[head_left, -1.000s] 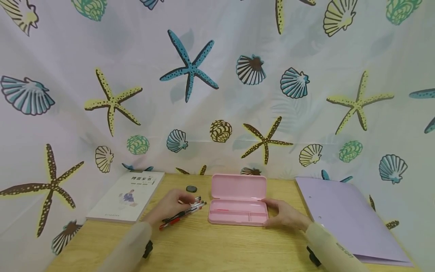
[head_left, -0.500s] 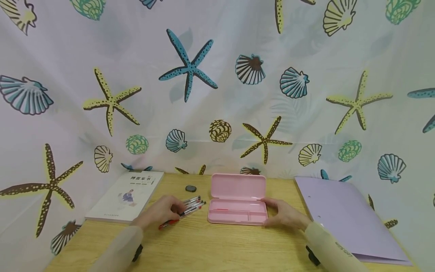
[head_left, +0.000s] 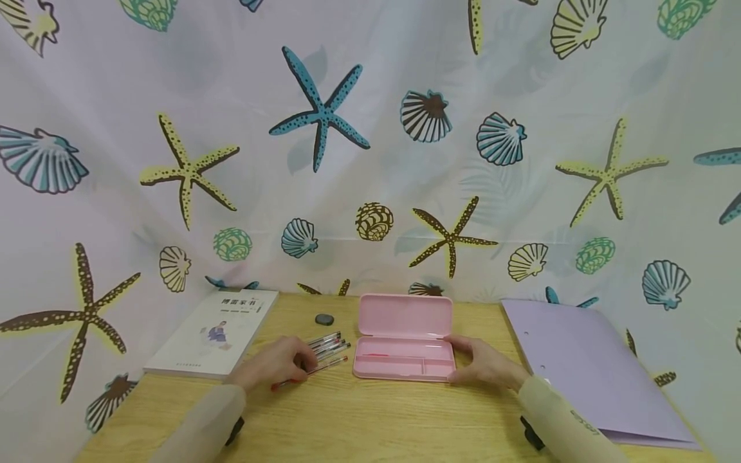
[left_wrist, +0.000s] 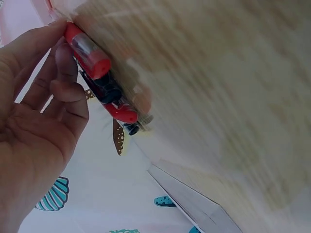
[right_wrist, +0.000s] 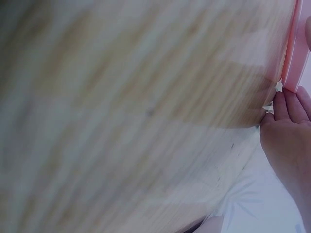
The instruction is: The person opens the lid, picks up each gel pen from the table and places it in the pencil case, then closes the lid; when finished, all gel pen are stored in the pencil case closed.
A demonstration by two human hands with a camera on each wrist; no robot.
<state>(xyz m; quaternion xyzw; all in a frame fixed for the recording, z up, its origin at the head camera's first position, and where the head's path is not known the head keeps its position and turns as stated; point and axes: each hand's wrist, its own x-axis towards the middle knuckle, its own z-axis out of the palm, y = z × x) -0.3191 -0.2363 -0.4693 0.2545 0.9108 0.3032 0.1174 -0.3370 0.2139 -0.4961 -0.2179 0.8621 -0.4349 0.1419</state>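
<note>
My left hand (head_left: 274,363) pinches a red-ended pen (left_wrist: 90,53) between thumb and forefinger, low over the wooden table. Several more clear pens with black and red ends (head_left: 329,346) lie in a bunch just beyond it, partly hidden by the fingers. Right of them stands a pink pencil case (head_left: 389,368), its lid (head_left: 405,316) raised, with a thin red line showing inside. My right hand (head_left: 486,366) touches the case's right end, thumb at the front corner and forefinger at the back. Its other fingers (right_wrist: 294,107) lie straight against that end in the right wrist view.
A white book (head_left: 214,334) lies at the left, and a lilac folder (head_left: 590,373) at the right. A small dark oval object (head_left: 324,319) sits behind the pens. A curtain (head_left: 347,180) printed with starfish and shells hangs along the table's back edge.
My left hand has drawn back from over the pens, lowered, and now separates one red-ended pen toward the front of the bunch. The right hand stays at the pencil case.
</note>
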